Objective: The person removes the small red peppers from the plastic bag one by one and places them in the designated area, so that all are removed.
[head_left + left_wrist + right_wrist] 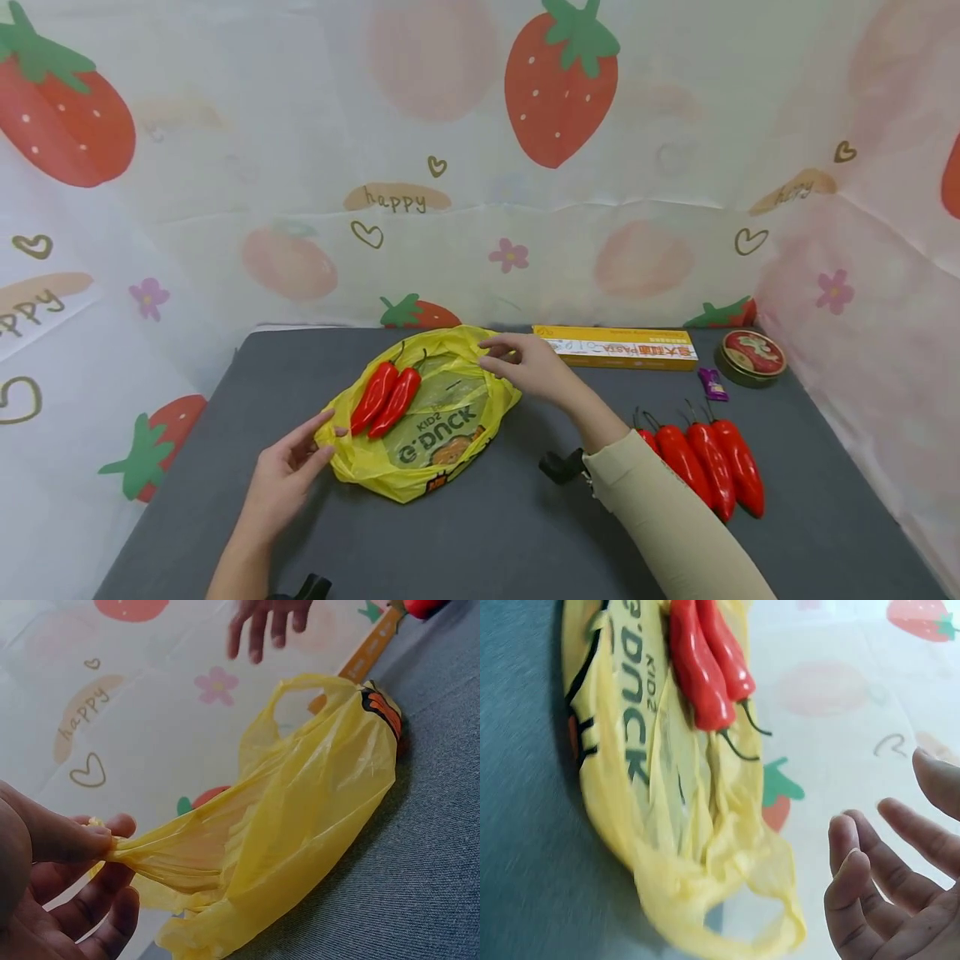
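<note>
A yellow plastic bag (491,412) with printed letters lies spread on the dark grey table, and two red chili peppers (396,402) rest side by side on it, stems pointing away. At the bag's left end my left hand (279,477) pinches a gathered piece of the plastic between thumb and fingers; the left wrist view shows the film drawn taut from the pinch. My right hand (528,367) hovers by the bag's far right edge. In the right wrist view its fingers (896,874) are loosely bent and hold nothing, apart from the bag's handle loop (795,930).
Several more red chili peppers (720,471) lie at the right, partly behind my right sleeve (667,508). Along the back stand a yellow box (622,348) and a round tin (752,358), with a small purple packet (712,385) nearby. A strawberry-print cloth (450,167) hangs behind.
</note>
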`<action>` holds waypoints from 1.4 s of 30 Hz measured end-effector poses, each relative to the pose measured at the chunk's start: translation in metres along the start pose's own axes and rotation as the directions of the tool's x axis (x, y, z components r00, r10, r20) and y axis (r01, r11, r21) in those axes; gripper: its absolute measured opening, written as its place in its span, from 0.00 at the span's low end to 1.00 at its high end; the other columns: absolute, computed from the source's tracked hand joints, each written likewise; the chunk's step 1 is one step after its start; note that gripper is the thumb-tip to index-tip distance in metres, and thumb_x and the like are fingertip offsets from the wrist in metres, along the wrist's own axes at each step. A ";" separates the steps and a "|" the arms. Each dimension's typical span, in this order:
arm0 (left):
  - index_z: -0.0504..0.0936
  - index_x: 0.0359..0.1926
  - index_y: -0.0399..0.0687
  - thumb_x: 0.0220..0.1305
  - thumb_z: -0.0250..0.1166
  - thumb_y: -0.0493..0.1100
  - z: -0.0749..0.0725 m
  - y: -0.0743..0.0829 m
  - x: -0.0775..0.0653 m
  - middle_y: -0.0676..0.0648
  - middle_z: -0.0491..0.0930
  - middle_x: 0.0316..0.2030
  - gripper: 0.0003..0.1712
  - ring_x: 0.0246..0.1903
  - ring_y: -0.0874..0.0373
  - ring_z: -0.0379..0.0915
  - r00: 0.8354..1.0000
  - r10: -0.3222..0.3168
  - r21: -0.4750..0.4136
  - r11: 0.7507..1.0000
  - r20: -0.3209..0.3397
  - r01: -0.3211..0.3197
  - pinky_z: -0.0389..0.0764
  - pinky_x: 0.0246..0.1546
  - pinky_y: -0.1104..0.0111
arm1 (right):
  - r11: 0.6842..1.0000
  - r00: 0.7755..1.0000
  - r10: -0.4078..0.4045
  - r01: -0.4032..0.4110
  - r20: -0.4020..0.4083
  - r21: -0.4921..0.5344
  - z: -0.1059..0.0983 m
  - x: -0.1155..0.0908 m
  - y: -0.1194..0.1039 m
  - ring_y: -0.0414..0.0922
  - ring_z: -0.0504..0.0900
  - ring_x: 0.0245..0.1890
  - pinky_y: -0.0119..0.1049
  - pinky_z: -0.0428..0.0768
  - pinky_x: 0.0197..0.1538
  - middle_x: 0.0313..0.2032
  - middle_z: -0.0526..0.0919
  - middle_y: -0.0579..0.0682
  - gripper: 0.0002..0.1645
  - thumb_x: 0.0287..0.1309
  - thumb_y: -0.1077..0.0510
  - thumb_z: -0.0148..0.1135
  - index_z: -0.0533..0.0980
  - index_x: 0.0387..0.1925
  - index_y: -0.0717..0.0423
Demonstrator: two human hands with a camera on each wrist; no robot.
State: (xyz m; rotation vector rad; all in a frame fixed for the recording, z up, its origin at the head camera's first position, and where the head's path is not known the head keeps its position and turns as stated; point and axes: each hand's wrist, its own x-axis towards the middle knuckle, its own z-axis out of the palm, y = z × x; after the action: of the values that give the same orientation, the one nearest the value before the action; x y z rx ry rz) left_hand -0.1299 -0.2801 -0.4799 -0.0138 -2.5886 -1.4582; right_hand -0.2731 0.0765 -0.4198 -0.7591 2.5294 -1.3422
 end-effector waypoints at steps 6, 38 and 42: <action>0.73 0.71 0.49 0.71 0.63 0.39 0.003 -0.001 0.004 0.43 0.86 0.52 0.28 0.39 0.62 0.72 1.000 0.025 -0.008 1.000 0.009 -0.025 0.80 0.37 0.77 | 0.999 0.998 0.028 -0.029 0.049 0.029 0.016 0.022 -0.005 0.48 0.85 0.40 0.47 0.84 0.43 0.55 0.83 0.53 0.27 0.69 0.45 0.62 0.74 0.67 0.45; 0.74 0.69 0.49 0.70 0.65 0.39 0.004 -0.001 -0.003 0.43 0.79 0.40 0.27 0.37 0.60 0.69 1.000 -0.011 -0.025 1.000 -0.001 0.010 0.76 0.31 0.74 | 0.908 0.908 0.350 -0.389 0.229 0.153 0.122 0.090 -0.013 0.51 0.81 0.40 0.45 0.87 0.39 0.63 0.71 0.61 0.38 0.66 0.50 0.67 0.65 0.74 0.45; 0.74 0.70 0.49 0.70 0.64 0.39 0.003 -0.002 -0.003 0.42 0.81 0.48 0.28 0.39 0.61 0.70 1.000 -0.016 -0.015 1.000 -0.010 0.016 0.78 0.35 0.76 | 0.915 0.910 0.358 -0.387 0.211 0.116 0.126 0.090 -0.011 0.47 0.80 0.34 0.41 0.87 0.37 0.59 0.74 0.58 0.33 0.64 0.52 0.69 0.71 0.69 0.50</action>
State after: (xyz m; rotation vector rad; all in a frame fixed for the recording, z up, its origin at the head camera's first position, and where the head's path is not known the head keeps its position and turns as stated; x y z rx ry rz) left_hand -0.1274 -0.2783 -0.4832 0.0117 -2.5760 -1.4788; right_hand -0.2976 -0.0660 -0.4762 -0.3261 2.2441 -1.2510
